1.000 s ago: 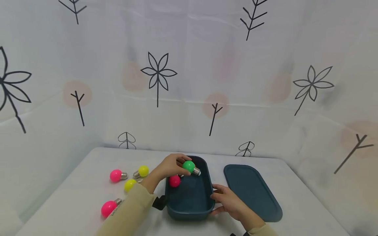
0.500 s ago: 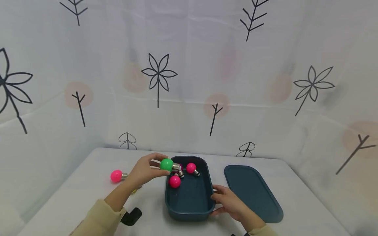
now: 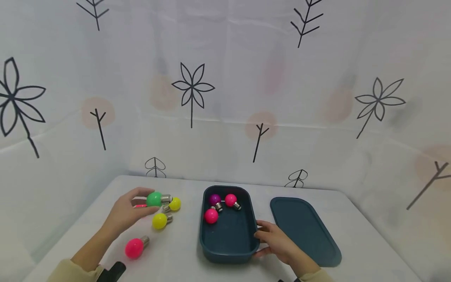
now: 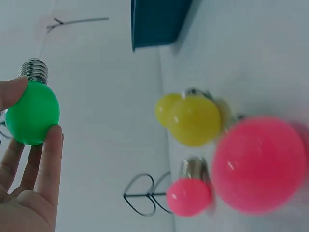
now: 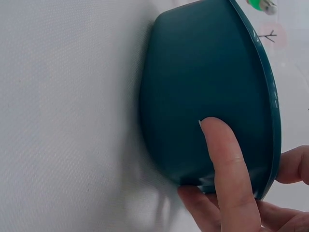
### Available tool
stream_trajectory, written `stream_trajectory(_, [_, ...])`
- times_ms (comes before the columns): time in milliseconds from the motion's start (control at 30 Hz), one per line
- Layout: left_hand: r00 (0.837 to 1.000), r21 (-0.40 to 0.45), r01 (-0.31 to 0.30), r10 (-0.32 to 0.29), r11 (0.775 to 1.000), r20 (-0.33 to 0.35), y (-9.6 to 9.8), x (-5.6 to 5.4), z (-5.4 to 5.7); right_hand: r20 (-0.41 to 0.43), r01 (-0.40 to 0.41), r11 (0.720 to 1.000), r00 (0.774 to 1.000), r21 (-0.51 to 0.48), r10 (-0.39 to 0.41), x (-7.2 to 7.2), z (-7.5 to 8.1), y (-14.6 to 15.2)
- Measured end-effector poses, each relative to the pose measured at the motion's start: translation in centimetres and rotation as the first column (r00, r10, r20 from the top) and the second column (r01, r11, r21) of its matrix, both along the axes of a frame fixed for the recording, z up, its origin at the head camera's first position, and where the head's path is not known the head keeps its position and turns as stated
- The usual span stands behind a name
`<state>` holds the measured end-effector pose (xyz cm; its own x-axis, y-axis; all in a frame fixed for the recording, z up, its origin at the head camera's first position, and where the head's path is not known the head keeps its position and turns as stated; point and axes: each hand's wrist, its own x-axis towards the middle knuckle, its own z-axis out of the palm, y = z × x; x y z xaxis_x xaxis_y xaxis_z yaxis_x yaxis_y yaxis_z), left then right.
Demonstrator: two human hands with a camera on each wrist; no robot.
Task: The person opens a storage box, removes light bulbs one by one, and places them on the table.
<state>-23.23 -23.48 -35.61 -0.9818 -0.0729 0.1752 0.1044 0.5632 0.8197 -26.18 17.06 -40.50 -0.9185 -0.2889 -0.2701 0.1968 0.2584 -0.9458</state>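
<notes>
My left hand (image 3: 123, 213) pinches a green light bulb (image 3: 153, 199) between thumb and fingertips, its metal screw base pointing right. It is over the left part of the table, overlapping a pink bulb (image 3: 140, 205) in the head view. Close by lie two yellow bulbs (image 3: 159, 221) and a nearer pink bulb (image 3: 134, 248). With thumb and fingers around its near right side, my right hand (image 3: 276, 243) holds a dark blue box (image 3: 229, 257). One purple bulb (image 3: 215, 199) and two pink bulbs (image 3: 211, 216) lie inside the box, towards its back.
Right of the box a flat dark blue lid (image 3: 304, 231) lies on the white table (image 3: 176, 258). A patterned cloth (image 3: 225, 149) hangs behind the table and along its sides.
My left hand has carried the green bulb leftward from above the box to over the loose bulbs. The right hand has stayed at the box.
</notes>
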Motion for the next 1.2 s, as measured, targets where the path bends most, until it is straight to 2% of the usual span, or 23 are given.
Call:
stream_trajectory(233, [0.993, -0.067, -0.087, 0.092, 0.994, 0.077, -3.3, 0.7, -1.5, 0.000, -0.006, 1.000, 1.000, -0.010, 0.006, 0.1, 0.1, 0.0])
stream_trajectory(433, [0.980, -0.112, -0.151, 0.164, 0.982, 0.113, -5.6, 0.3, -3.5, 0.003, -0.004, 1.000, 1.000, -0.010, 0.004, 0.0, 0.2, 0.0])
stream_trajectory(667, [0.947, -0.125, -0.210, 0.233, 0.970, 0.221, -7.4, -0.4, -5.5, -0.002, -0.008, 1.000, 1.000, -0.021, 0.008, 0.0, 0.1, 0.0])
stream_trajectory(800, [0.938, -0.132, -0.212, 0.239, 0.968, 0.251, -7.9, -0.8, -6.5, -0.005, -0.012, 1.000, 1.000, -0.021, 0.012, 0.0, 0.0, 0.0])
stream_trajectory(933, [0.938, -0.131, -0.191, 0.220, 0.973, 0.269, -8.2, -1.1, -7.2, -0.003, -0.013, 1.000, 1.000, -0.021, 0.013, 0.0, 0.0, 0.0])
stream_trajectory(1200, [0.943, -0.162, -0.155, 0.194, 0.975, 0.269, -8.4, -1.5, -7.7, -0.003, -0.017, 1.000, 1.000, -0.018, 0.017, -0.1, 0.0, 0.0])
